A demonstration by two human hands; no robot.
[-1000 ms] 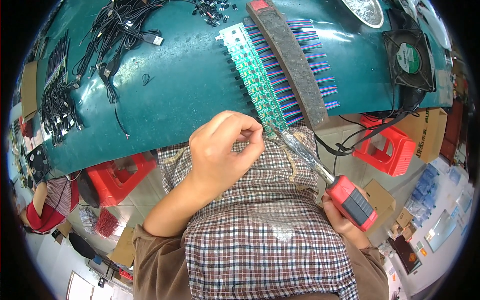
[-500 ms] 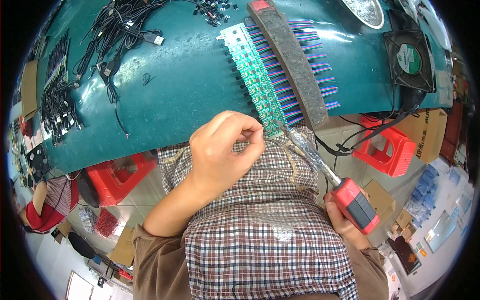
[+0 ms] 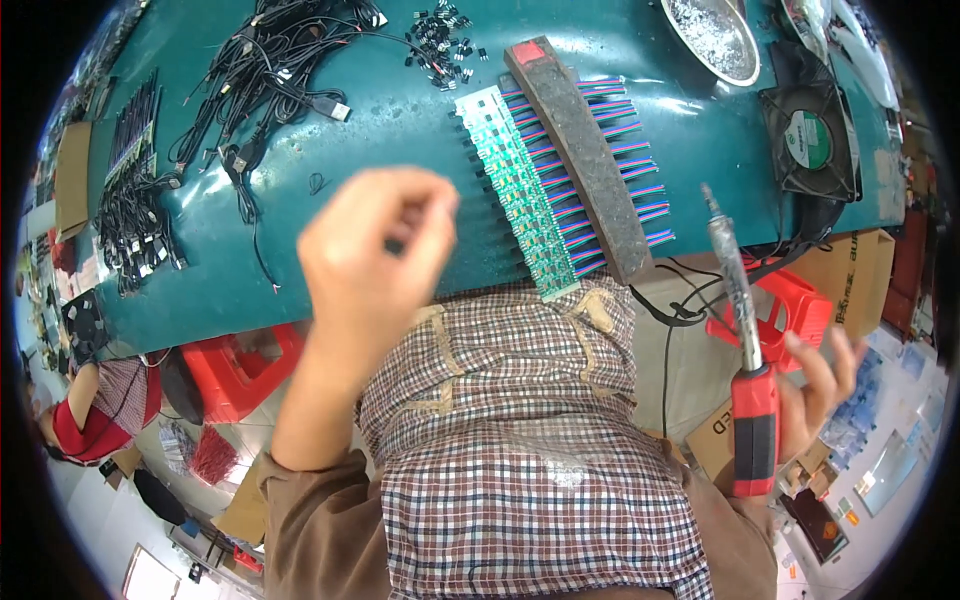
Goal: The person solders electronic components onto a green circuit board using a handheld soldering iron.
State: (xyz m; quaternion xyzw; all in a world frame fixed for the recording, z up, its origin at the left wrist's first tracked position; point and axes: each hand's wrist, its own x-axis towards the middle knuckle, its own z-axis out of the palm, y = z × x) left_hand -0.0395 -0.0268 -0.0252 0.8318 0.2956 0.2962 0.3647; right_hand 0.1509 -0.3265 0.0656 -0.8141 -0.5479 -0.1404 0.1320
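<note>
My left hand (image 3: pixel 365 265) is lifted to the left of the circuit boards, smeared a little by motion. Its thumb and forefinger are pressed together; anything between them is too small to make out. Off to the right, my right hand (image 3: pixel 808 400) holds a red and black soldering iron (image 3: pixel 755 430) by its handle, some fingers stretched away from it. The iron's tip points up, apart from the boards. A joined row of green circuit boards (image 3: pixel 525 195) lies at the table's near edge, with coloured wires (image 3: pixel 643 192) running under a dark heavy bar (image 3: pixel 585 165).
Black cables with plugs (image 3: pixel 270 80) lie at the back left, and small black connectors (image 3: pixel 440 50) beside them. A metal bowl (image 3: pixel 715 40) and a black fan (image 3: pixel 810 140) stand at the right. Red stools (image 3: pixel 240 375) flank my lap. Another person (image 3: pixel 105 410) sits far left.
My left hand has moved left and up, away from the boards. My right hand has drawn the soldering iron off the boards to the right and turned its tip upward; its fingers have spread.
</note>
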